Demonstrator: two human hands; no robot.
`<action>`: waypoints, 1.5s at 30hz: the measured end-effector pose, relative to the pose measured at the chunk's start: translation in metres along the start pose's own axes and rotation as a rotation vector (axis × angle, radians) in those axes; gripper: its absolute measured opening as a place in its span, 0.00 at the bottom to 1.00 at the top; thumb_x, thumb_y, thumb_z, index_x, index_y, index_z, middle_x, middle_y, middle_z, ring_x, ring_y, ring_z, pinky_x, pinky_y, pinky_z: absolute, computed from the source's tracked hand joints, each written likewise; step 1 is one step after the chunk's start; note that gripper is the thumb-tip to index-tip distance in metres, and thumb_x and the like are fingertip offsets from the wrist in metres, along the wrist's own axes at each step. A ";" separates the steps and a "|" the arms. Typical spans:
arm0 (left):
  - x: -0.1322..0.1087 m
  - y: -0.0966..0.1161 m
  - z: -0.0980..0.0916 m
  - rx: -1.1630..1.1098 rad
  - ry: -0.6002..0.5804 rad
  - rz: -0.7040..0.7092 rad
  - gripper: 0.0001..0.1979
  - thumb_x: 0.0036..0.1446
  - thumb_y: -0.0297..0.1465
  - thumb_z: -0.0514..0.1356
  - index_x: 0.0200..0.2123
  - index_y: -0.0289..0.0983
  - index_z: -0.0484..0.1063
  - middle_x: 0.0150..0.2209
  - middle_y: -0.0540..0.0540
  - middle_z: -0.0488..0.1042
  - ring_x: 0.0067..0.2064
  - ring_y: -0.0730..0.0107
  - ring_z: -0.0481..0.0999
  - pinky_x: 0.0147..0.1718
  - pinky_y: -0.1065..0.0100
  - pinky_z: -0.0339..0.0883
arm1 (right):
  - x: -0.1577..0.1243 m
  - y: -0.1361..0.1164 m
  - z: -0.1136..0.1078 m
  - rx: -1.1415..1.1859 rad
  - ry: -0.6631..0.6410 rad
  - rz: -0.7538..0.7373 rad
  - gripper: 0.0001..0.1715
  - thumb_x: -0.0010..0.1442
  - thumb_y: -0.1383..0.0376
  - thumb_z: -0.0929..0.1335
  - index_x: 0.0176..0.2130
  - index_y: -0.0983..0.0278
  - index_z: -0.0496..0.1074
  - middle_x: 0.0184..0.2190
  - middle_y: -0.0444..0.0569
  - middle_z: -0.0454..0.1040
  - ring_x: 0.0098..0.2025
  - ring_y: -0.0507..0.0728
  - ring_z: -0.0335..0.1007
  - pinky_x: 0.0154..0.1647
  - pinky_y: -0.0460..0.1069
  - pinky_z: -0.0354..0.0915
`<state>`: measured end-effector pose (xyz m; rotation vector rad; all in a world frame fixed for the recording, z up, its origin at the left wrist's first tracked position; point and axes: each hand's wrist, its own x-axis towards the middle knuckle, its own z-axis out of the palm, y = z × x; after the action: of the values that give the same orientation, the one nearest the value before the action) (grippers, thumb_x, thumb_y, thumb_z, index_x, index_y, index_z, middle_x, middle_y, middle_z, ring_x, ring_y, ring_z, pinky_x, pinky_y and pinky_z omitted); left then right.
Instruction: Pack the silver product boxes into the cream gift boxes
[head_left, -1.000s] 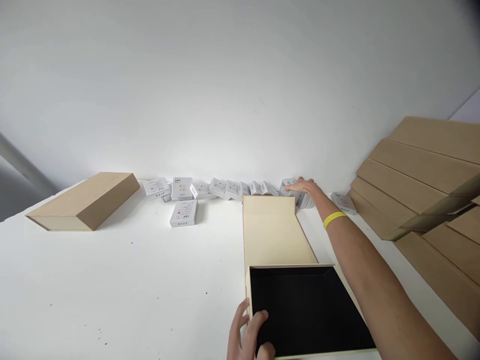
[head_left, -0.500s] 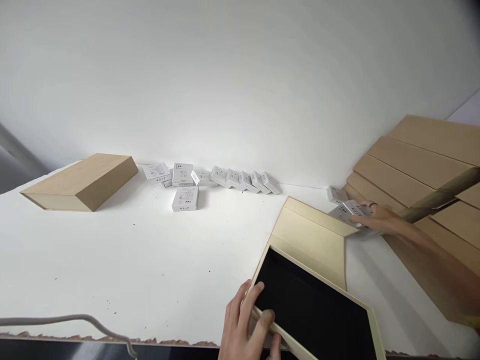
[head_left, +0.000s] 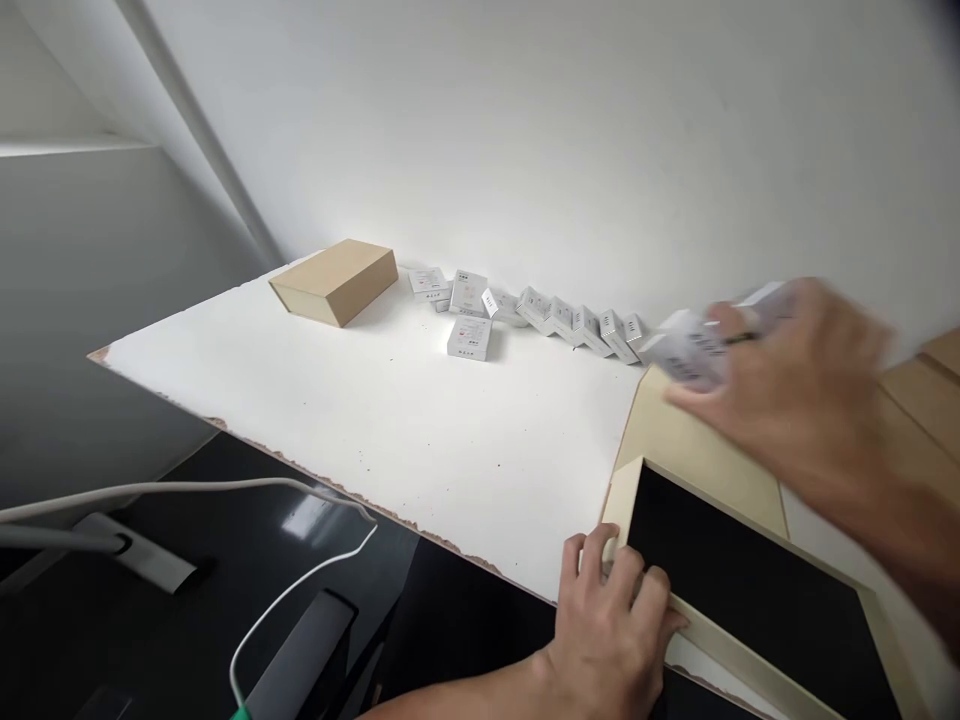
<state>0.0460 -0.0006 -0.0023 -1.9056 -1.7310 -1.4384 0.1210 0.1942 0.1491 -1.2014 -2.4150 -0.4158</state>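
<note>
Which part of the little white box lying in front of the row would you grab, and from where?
Probably the left and right sides of that white box, coming from above: it lies flat on the table with both sides exposed, while another small box sits close behind.

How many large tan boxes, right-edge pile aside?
2: closed box on the table, back left; open box, near right, left hand on it. Pile partly hidden, not counted.

i can't read a word on the small white boxes [head_left: 534, 309] along the table [head_left: 420, 400]'s back edge; their print is too small.
</note>
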 end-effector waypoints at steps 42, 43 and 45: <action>-0.020 -0.040 -0.027 0.112 -0.191 0.080 0.19 0.64 0.17 0.56 0.57 0.31 0.68 0.66 0.33 0.70 0.66 0.47 0.69 0.54 0.50 0.75 | 0.057 -0.164 0.058 0.400 -0.574 -0.233 0.71 0.53 0.49 0.78 0.74 0.71 0.38 0.69 0.69 0.56 0.74 0.71 0.49 0.75 0.64 0.47; -0.021 -0.040 -0.026 0.094 -0.177 0.072 0.20 0.65 0.18 0.56 0.60 0.31 0.66 0.66 0.31 0.69 0.67 0.47 0.69 0.55 0.49 0.75 | 0.058 -0.164 0.058 0.398 -0.565 -0.232 0.70 0.54 0.50 0.78 0.74 0.71 0.38 0.69 0.68 0.58 0.73 0.70 0.51 0.75 0.64 0.46; -0.023 -0.039 -0.024 0.049 -0.142 0.046 0.23 0.67 0.20 0.56 0.64 0.30 0.62 0.67 0.28 0.68 0.69 0.48 0.67 0.57 0.47 0.75 | 0.053 -0.167 0.054 0.389 -0.561 -0.227 0.69 0.54 0.52 0.78 0.75 0.70 0.39 0.69 0.67 0.57 0.73 0.70 0.50 0.76 0.64 0.45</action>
<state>0.0039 -0.0208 -0.0247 -2.0528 -1.7531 -1.2610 -0.0551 0.1571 0.1138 -0.9587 -2.9272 0.3757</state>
